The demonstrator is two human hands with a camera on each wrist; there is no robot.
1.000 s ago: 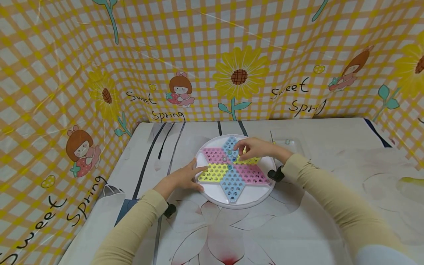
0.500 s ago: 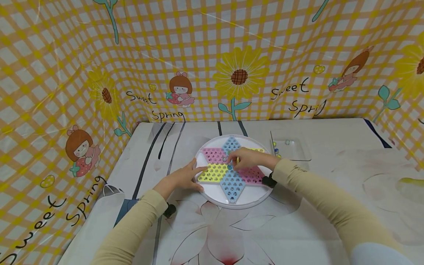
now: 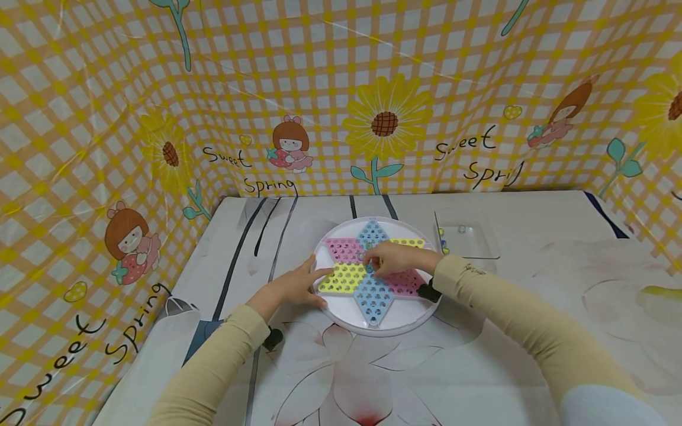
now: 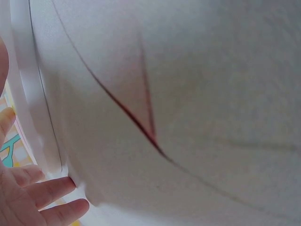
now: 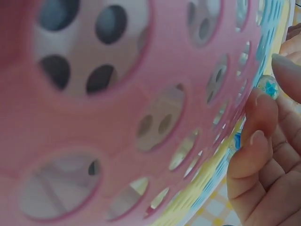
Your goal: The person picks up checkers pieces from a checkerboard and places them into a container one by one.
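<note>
A round white Chinese checkers board with pink, yellow and blue star points lies on the table. My left hand rests at its left rim, fingers spread. My right hand is bent over the centre, thumb and fingertips together low over the holes. In the right wrist view a clear marble with a teal core shows between thumb and index finger. A blue marble sits by the other fingers. In the head view a teal marble shows beside my thumb, with a greenish marble farther up.
A clear plastic tray stands right of the board, with several marbles along its left side and a clear marble near its back. A checked cloth hangs behind the table. A dark-blue shape lies at the left.
My right hand has moved left and slightly down from the yellow and upper blue points to the board's centre, uncovering the tray. The last half second brings only a small shift. My left hand stays put.
</note>
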